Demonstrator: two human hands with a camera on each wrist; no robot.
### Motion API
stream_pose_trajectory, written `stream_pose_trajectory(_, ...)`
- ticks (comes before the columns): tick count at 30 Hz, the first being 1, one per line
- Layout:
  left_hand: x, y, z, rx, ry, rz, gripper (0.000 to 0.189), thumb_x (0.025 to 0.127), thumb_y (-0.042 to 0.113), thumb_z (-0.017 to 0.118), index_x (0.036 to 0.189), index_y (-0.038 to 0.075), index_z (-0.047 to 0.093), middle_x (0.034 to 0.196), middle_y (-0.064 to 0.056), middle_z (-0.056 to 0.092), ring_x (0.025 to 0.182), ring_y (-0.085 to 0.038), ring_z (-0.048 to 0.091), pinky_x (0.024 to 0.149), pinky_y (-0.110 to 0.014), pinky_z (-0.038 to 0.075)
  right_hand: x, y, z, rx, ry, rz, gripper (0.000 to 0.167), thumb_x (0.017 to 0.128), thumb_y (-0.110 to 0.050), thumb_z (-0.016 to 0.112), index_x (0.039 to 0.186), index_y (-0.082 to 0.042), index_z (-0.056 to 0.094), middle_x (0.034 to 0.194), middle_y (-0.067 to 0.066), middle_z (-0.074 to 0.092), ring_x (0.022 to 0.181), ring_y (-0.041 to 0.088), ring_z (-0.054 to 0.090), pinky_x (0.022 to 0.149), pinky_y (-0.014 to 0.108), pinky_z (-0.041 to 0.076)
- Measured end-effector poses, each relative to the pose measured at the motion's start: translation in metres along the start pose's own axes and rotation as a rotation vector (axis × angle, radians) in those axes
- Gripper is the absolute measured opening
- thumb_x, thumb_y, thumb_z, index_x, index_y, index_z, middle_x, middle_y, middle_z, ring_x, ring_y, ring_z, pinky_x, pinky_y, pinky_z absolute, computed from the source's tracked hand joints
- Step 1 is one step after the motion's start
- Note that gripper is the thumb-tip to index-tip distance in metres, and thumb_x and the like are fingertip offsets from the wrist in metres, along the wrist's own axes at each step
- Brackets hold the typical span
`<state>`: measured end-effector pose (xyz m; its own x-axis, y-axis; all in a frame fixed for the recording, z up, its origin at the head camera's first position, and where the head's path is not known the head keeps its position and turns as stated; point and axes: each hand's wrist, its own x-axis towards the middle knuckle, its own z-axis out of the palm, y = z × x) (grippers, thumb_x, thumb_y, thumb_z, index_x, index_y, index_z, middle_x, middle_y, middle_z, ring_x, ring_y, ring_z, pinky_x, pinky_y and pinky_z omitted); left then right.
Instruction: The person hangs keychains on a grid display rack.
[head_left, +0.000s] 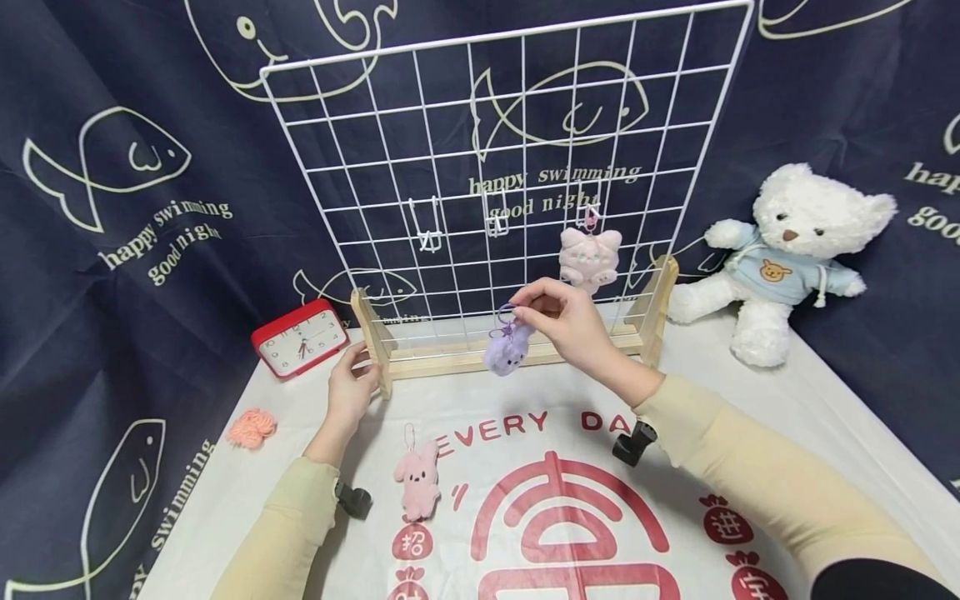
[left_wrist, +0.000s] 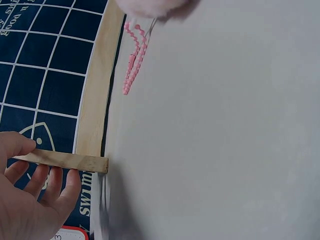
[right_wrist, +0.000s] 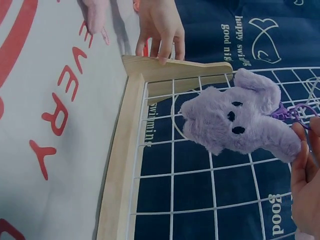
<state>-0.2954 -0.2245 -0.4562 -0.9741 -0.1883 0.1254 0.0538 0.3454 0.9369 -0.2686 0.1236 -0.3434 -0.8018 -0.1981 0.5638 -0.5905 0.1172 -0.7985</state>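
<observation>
My right hand [head_left: 561,323] pinches the purple ring of a small purple plush keychain [head_left: 504,353], which dangles in front of the white wire grid rack [head_left: 506,37]. In the right wrist view, the plush [right_wrist: 220,117] shows long ears and black eyes. My left hand [head_left: 351,390] holds the rack's left wooden side support [head_left: 371,342], thumb on one side and fingers on the other, as the left wrist view shows. A pale pink plush keychain [head_left: 588,260] hangs from the rack's right hook. A pink bunny plush keychain [head_left: 417,483] lies on the table.
Two white hooks, a left hook [head_left: 430,240] and a middle hook [head_left: 497,225], hang on the grid without plushes. A red clock [head_left: 302,339] and a coral yarn bundle [head_left: 252,427] are at left. A white teddy bear [head_left: 787,250] sits at right against a dark curtain.
</observation>
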Motion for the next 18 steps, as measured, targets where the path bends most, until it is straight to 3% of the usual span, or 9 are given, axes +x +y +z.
stream_pose_trajectory(18,0.002,-0.001,0.0,0.001,-0.006,-0.033,0.051,0.096,0.0,0.062,0.146,0.004,0.052,0.135,-0.023,0.059,0.119,-0.037,0.06,0.071,-0.014,0.055,0.029,-0.031,-0.007,0.049,0.079,-0.076,0.011,0.092,0.008,0.07,0.102,0.011,0.068,0.094,0.016,0.069,0.077,0.011,0.068,0.073,0.022,0.058)
